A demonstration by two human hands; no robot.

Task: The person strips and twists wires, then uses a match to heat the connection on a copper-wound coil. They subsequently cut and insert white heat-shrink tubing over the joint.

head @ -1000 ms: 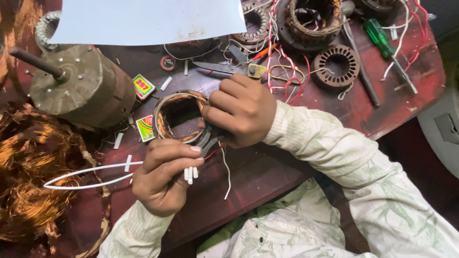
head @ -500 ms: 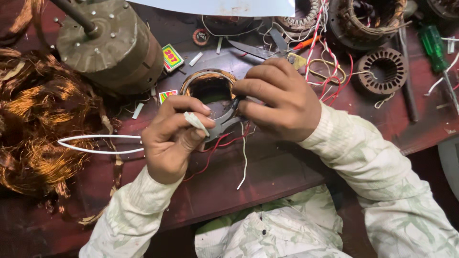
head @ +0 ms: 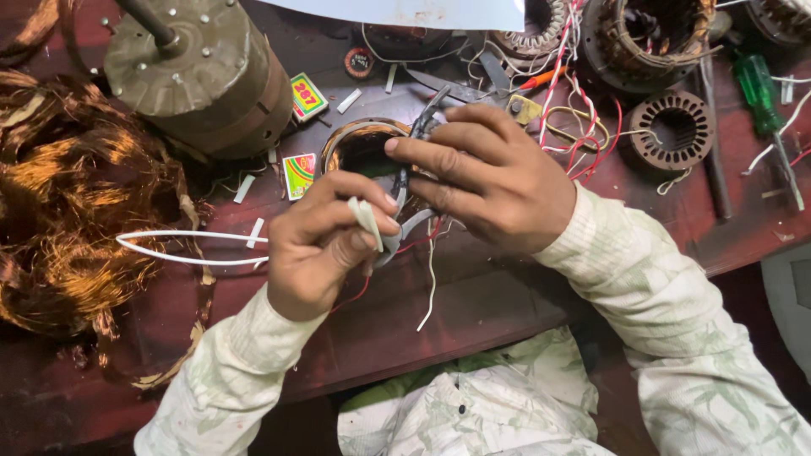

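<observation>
My left hand pinches the end of a white sleeve strip; a long white loop trails from that hand to the left. My right hand grips a grey scissor-like tool whose tip lies over a round copper-wound stator on the dark red table. The two hands almost touch over the stator's near rim. Red and white wires hang down from under the hands.
A grey-brown motor housing with shaft stands at the far left. Tangled copper wire fills the left side. More stators, a green screwdriver, scissors, small coloured boxes and a white sheet lie behind.
The view has shifted, so everything sits lower and to the right. My left hand has come up beside the right hand with the white strip. The tool now reaches across the stator.
</observation>
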